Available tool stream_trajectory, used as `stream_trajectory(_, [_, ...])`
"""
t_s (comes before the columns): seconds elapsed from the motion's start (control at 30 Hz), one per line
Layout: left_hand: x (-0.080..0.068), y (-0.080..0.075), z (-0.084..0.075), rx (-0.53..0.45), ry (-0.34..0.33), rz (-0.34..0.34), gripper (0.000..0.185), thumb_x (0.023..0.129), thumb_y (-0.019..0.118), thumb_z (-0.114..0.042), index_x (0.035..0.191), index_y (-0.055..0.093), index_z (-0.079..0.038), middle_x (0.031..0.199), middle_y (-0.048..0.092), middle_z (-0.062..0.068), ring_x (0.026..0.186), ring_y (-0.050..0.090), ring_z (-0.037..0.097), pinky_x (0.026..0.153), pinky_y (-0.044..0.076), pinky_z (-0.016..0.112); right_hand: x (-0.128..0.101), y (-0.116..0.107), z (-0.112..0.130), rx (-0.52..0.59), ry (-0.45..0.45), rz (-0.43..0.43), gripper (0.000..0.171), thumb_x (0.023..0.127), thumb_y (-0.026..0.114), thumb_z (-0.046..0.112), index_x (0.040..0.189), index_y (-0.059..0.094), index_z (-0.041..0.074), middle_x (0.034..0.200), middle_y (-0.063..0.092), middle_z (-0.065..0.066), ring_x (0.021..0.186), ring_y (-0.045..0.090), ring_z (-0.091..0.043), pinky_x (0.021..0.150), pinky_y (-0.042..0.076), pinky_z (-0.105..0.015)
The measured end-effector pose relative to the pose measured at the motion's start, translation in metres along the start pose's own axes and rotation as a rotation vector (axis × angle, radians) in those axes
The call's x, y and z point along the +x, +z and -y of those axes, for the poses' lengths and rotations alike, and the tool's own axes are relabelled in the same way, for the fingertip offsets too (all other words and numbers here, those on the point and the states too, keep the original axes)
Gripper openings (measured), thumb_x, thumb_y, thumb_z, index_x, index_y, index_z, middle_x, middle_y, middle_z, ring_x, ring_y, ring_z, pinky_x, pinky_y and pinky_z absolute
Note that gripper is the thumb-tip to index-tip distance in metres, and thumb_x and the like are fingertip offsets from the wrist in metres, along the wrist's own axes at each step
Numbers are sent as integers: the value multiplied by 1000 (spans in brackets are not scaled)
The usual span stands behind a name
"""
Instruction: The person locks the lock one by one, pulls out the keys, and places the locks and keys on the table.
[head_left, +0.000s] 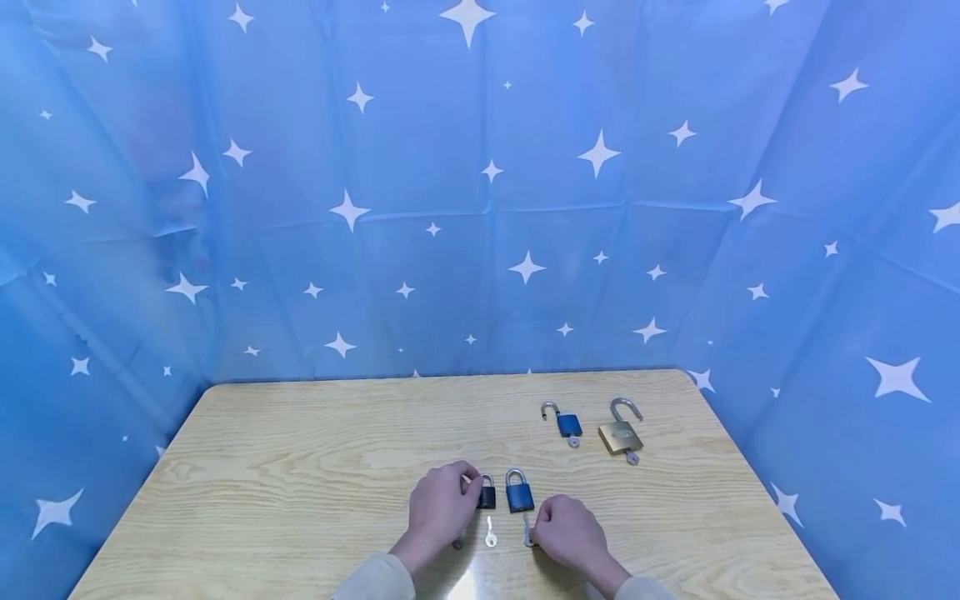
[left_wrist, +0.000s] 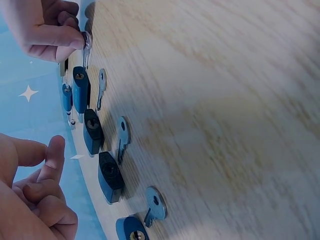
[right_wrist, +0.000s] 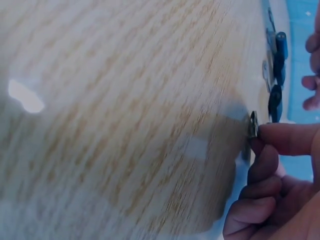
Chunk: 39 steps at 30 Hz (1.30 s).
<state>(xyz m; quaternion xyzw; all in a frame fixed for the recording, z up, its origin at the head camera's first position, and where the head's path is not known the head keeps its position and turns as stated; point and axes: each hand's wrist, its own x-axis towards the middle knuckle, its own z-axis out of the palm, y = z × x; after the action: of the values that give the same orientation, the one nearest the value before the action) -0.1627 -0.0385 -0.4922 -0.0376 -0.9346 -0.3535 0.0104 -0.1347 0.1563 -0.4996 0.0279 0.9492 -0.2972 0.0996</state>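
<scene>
At the wooden table [head_left: 300,467], right hand [head_left: 570,532] pinches key [right_wrist: 253,123], lettering unreadable

Under the right-hand grip [head_left: 570,532] spreads a table [head_left: 300,442] with a pale wood-grain top and rounded far corners. Beyond the grip, and to both sides of it, hangs a creased blue curtain [head_left: 420,150] printed with white stars [head_left: 599,155]. A bright reflection [head_left: 462,587] shines on the wood, left of the grip and nearer.
</scene>
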Motion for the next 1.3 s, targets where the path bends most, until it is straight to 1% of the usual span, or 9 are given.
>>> stream_trajectory(0.17, [2, 0, -1, 7, 4, -11, 11, 90, 65, -28, 90, 73, -20, 67, 65, -11, 50, 49, 2, 48, 37, 23, 1, 2, -2, 10, -4, 12, 14, 68, 60, 12, 59, 51, 16, 56, 49, 4, 52, 46, -13, 48, 31, -27])
stream_trajectory(0.33, [1, 0, -1, -4, 1, 4, 11, 90, 64, -27, 91, 73, -20, 68, 65, -11, 50, 49, 2, 47, 38, 23, 0, 2, -4, 16, -6, 13, 16, 69, 61, 11, 58, 50, 15, 55, 47, 4, 51, 45, -13, 48, 31, -27])
stream_trajectory(0.47, [0, 1, -1, -7, 13, 4, 11, 90, 64, -26, 91, 73, -19, 68, 66, -10, 50, 49, 2, 47, 38, 23, -1, -3, -5, 8, -8, -2, 16, 72, 64, 13, 61, 52, 15, 59, 50, 4, 54, 46, -13, 49, 32, -27])
stream_trajectory(0.6, [0, 1, -1, 1, 16, -5, 11, 90, 65, -27, 91, 73, -20, 67, 65, -12, 51, 49, 2, 47, 37, 23, -1, -10, -6, 5, -20, -32, 12, 73, 63, 13, 65, 54, 14, 63, 53, 3, 57, 47, -13, 50, 34, -28])
stream_trajectory(0.73, [0, 2, 0, -1, 8, -1, 11, 90, 65, -28, 91, 73, -21, 62, 61, -14, 50, 48, 2, 49, 37, 24, 4, -18, -8, 7, -19, -38, 10, 75, 61, 11, 68, 55, 14, 62, 53, 3, 56, 48, -14, 50, 35, -28])
stream_trajectory(0.87, [-1, 2, 0, -2, 10, 7, 13, 91, 64, -30, 93, 74, -22, 62, 62, -17, 49, 48, 0, 52, 39, 24, 13, -27, -11, 4, -11, -53, 10, 79, 61, 12, 70, 56, 13, 60, 55, 2, 54, 50, -14, 51, 36, -28])
stream_trajectory(1.0, [-2, 2, 1, 7, 20, 12, 14, 91, 64, -30, 94, 74, -21, 65, 63, -17, 49, 48, -1, 51, 40, 23, 27, -36, -14, -29, -5, -97, 9, 80, 61, 14, 72, 58, 13, 64, 56, 2, 57, 50, -14, 52, 36, -28])
stream_trajectory(1.13, [-4, 1, 0, 1, 33, 19, 13, 90, 64, -28, 93, 74, -21, 62, 62, -16, 49, 48, -1, 51, 40, 23, 44, -45, -18, -45, 1, -132, 11, 84, 60, 16, 73, 58, 13, 66, 56, 1, 57, 49, -14, 50, 34, -29])
stream_trajectory(1.3, [-4, 4, -2, -28, 50, 17, 13, 90, 64, -27, 93, 74, -20, 62, 63, -16, 46, 48, -1, 48, 39, 21, 63, -55, -21, -57, 13, -167, 13, 90, 57, 20, 85, 62, 10, 69, 58, 0, 57, 50, -15, 50, 35, -31])
